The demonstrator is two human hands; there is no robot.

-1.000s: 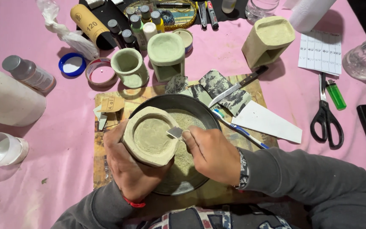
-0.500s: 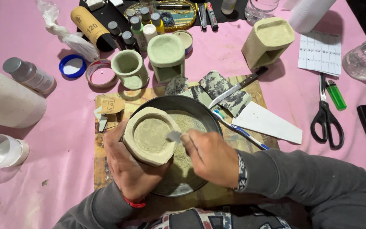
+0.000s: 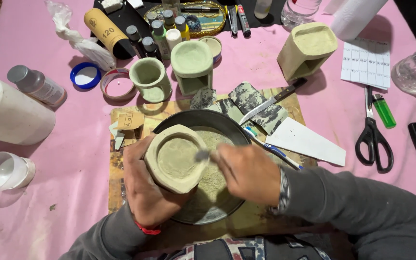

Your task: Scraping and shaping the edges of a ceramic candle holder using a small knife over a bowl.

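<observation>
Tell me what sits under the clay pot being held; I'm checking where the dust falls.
Under the clay pot lies a round metal pan holding greenish powder. The pot and both hands cover much of the pan's middle, so that part cannot be seen.

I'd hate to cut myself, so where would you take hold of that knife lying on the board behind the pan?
Probably by its dark handle, coming from the far right. The knife lies flat and slanted, the handle end pointing up toward the tall clay piece and the bare blade tip pointing down toward the metal pan. The handle end looks free of clutter; the blade rests over paper scraps.
</observation>
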